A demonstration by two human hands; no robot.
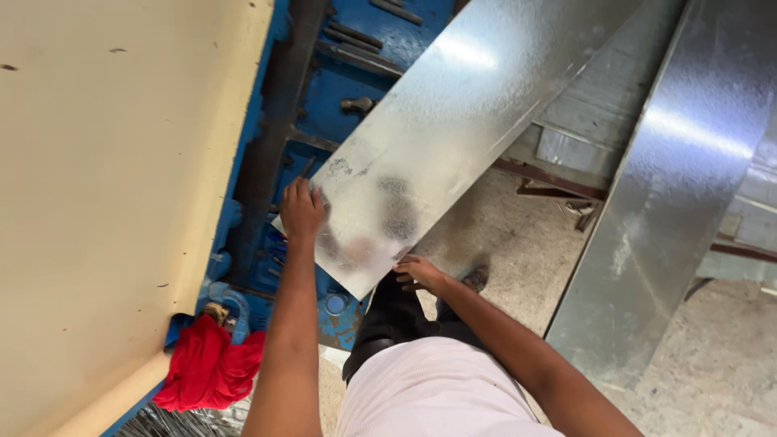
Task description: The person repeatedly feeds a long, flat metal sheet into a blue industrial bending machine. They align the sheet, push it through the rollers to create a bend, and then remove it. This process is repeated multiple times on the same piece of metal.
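A long galvanized steel sheet (453, 129) slants from the upper right down to my body. My left hand (301, 210) grips its near left corner, fingers curled over the edge. My right hand (419, 273) holds the near right edge from below, fingers spread along the rim. The sheet's near end hovers above the blue machine frame (356, 97). My dark trousers and a shoe show under it.
A cream-coloured panel (105, 202) fills the left side. A red cloth (206, 368) hangs at the machine's lower corner. A second steel sheet (664, 210) leans at the right over the concrete floor (518, 243). Grey blocks and rusty bars lie behind.
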